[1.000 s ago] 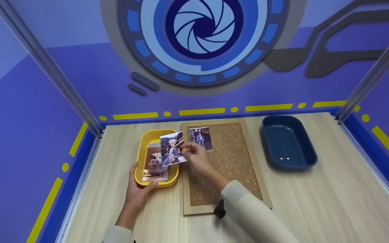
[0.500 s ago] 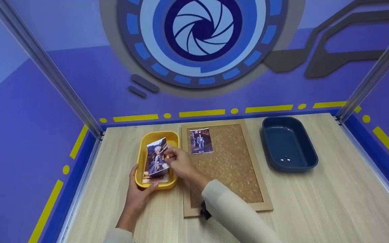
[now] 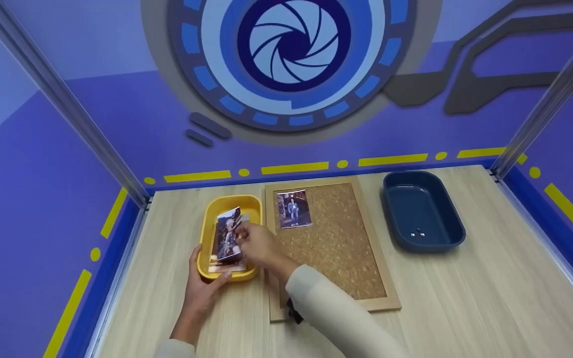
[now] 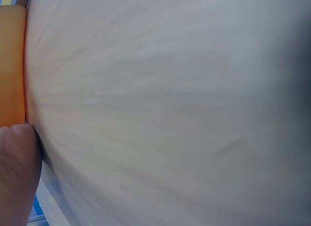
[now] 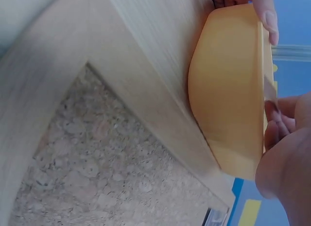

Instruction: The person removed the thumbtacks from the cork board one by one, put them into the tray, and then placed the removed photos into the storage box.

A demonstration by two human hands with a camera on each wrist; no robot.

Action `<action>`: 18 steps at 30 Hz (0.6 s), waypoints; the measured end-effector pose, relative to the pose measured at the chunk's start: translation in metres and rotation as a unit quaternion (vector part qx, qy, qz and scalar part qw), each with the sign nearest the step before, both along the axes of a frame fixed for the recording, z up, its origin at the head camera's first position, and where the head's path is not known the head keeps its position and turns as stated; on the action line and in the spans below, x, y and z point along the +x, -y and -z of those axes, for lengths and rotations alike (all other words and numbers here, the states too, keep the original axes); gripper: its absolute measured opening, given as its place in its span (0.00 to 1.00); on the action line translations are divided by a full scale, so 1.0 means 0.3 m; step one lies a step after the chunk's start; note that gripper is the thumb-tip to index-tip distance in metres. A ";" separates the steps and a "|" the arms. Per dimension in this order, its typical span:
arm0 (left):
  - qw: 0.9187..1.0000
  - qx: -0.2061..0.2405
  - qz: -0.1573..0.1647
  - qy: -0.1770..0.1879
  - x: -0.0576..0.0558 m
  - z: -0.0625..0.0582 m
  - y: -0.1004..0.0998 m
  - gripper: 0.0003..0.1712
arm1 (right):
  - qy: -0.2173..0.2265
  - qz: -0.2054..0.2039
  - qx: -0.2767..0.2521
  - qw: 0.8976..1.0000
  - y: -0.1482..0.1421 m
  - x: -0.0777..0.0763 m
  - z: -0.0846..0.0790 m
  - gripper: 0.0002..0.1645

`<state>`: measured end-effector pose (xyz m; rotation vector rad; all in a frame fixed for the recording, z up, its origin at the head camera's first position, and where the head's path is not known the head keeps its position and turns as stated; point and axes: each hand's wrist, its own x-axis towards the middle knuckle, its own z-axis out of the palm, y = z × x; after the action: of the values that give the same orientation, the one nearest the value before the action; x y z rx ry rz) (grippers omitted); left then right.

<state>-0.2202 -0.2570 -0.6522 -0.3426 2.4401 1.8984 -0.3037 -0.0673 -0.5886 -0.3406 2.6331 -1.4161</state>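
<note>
In the head view, my left hand [image 3: 202, 296] grips the near-left corner of a yellow tray [image 3: 237, 200], thumb over the front rim and fingers along the side. My right hand [image 3: 264, 246] reaches over the tray's right wall. It pinches the right edge of a photo print [image 3: 227, 237] showing a light-haired figure, which is tilted inside the tray. Beneath it lies another photo [image 3: 224, 267], mostly covered. The right wrist view has the tray's wall [image 5: 228, 85] side-on, with the right fingertips [image 5: 274, 129] behind its rim.
A wood-framed corkboard [image 3: 336, 248] lies right of the tray. One photo of a standing person [image 3: 294, 209] is at its upper left. Farther right stands a dark blue tray [image 3: 421, 206] holding several small shiny bits [image 3: 418, 232]. Patterned blue-purple walls [image 3: 117, 109] enclose the table.
My right hand has carried the photo left and down from beside the corkboard's photo into the yellow tray, covering the hamster photo there. My left hand stays on the tray.
</note>
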 end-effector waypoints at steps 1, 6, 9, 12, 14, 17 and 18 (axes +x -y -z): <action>1.000 0.000 -0.001 0.000 -0.001 -0.001 0.000 0.66 | -0.010 0.000 0.021 1.000 0.003 0.001 -0.001 0.12; 1.000 0.005 -0.003 -0.003 0.000 0.002 0.001 0.66 | -0.055 -0.007 0.120 0.991 0.016 0.008 -0.005 0.11; 1.000 0.012 -0.002 -0.010 0.001 0.001 -0.002 0.66 | -0.087 -0.014 0.183 0.979 0.024 0.008 -0.006 0.13; 1.000 0.017 -0.003 -0.014 0.000 -0.001 -0.004 0.65 | -0.118 -0.019 0.244 0.962 0.032 0.008 -0.005 0.21; 1.000 0.015 -0.004 -0.011 0.000 -0.003 -0.004 0.65 | -0.134 -0.025 0.272 0.953 0.036 0.008 -0.003 0.24; 1.000 0.009 -0.006 -0.005 0.003 -0.005 -0.003 0.65 | -0.143 -0.044 0.291 0.945 0.038 0.011 0.002 0.19; 1.000 0.008 -0.006 -0.003 0.003 -0.004 -0.003 0.66 | -0.146 -0.053 0.295 0.943 0.038 0.011 0.005 0.17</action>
<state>-0.2192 -0.2562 -0.6508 -0.3537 2.4314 1.9244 -0.3004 -0.0788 -0.5901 -0.6369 3.0469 -0.5225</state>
